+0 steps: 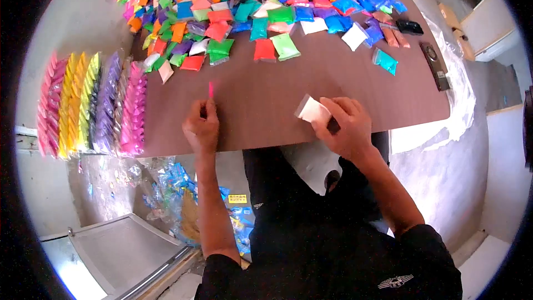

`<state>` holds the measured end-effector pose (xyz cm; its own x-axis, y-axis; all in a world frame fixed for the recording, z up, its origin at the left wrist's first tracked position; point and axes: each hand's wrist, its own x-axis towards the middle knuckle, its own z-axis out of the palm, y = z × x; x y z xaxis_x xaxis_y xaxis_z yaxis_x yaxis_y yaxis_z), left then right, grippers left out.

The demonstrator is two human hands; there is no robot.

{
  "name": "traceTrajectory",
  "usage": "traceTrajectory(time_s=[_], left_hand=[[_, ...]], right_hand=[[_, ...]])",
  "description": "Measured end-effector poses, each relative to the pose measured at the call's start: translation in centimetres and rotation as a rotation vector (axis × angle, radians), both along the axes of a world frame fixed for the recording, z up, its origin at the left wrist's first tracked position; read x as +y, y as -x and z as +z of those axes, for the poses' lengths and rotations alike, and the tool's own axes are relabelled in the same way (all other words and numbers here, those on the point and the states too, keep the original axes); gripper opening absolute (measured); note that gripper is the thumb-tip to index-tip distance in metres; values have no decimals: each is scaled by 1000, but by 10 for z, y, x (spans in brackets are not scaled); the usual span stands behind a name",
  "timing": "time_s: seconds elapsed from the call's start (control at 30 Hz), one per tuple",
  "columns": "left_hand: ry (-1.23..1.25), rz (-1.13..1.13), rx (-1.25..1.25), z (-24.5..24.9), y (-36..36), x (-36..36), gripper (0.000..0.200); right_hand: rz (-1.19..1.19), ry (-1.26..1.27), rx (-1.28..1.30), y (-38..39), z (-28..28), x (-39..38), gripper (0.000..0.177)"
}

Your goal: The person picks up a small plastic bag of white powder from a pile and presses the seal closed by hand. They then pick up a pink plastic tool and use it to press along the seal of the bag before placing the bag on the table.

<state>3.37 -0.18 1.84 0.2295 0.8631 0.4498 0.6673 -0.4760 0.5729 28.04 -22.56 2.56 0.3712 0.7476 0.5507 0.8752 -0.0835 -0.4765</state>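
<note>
Over the brown table (244, 116), near its front edge, my left hand (202, 128) is closed on a thin bright pink stick (211, 90) that points up and away from me. Its exact kind is too small to make out. My right hand (350, 128) pinches a small clear packet with pale filling (312, 111) by its right side, just above the tabletop. Ahead of my hands lie a red packet (265, 50) and a light green packet (285, 46). A teal packet (385, 61) lies apart, farther right.
A big heap of colourful packets (266, 0) covers the table's far side. Strips of twisted coloured packs (91, 105) hang at the left edge. A dark rectangular device (435, 66) and a black object (410, 26) lie at right. Plastic wrappers (177, 189) litter the floor.
</note>
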Motion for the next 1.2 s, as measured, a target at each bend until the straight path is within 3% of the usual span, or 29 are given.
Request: traceTrajectory(time_s=[0.13,0.37,0.6,0.77,0.87,0.9,1.13,1.2], left_hand=[[-32,-57,-50,1,-1,3,11],[112,-39,-196,-6,6,15,15],[151,-60,-287,0,7,14,15],[424,0,-275,12,5,9,24],[299,16,-260,0,6,11,21],[358,19,-271,2,6,11,21],[350,-21,-323,-2,8,14,22],[320,-34,-316,2,6,15,22]], right_hand=[[148,129,-87,6,6,-8,43],[240,141,-57,25,6,35,52],[252,104,-87,45,-4,108,43],[250,91,-111,45,-7,128,39],[252,76,-90,44,-3,123,36],[259,51,-51,41,-1,120,33],[38,-85,-181,-63,14,127,25],[-99,62,-265,-89,3,139,31]])
